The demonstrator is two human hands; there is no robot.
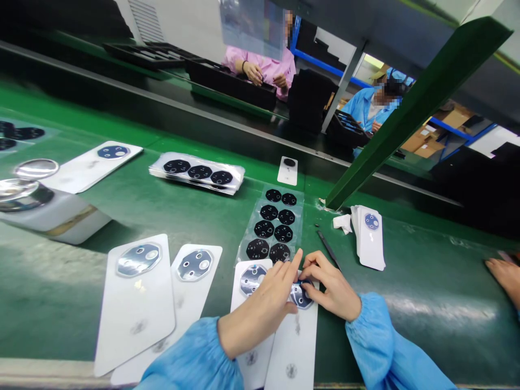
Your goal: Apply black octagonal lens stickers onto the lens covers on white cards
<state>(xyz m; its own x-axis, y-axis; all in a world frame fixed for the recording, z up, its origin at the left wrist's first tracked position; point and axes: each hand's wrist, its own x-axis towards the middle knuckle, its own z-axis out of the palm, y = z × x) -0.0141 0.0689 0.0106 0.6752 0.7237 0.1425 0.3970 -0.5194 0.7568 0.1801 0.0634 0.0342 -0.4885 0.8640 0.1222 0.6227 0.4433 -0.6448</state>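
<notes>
Two white panels, each with a dark octagonal camera plate, lie side by side in front of me. My left hand (270, 300) lies over the top of the left panel (252, 346), its fingers extended toward the right panel's plate. My right hand (331, 284) bends its fingertips onto the octagonal plate (301, 296) of the right panel (294, 346); whatever those fingertips hold is too small to make out. Just beyond my hands is a clear sheet with black octagonal stickers (264, 229). Dark tweezers (328, 248) rest to the right of the sheet.
More white panels (136, 303) lie at left, near a white box (69, 216) with a round metal lid. A sticker stack (197, 172) and a panel stack (369, 238) sit farther back. A green post (414, 114) slants at right. Another person's hand (506, 279) shows at the right edge.
</notes>
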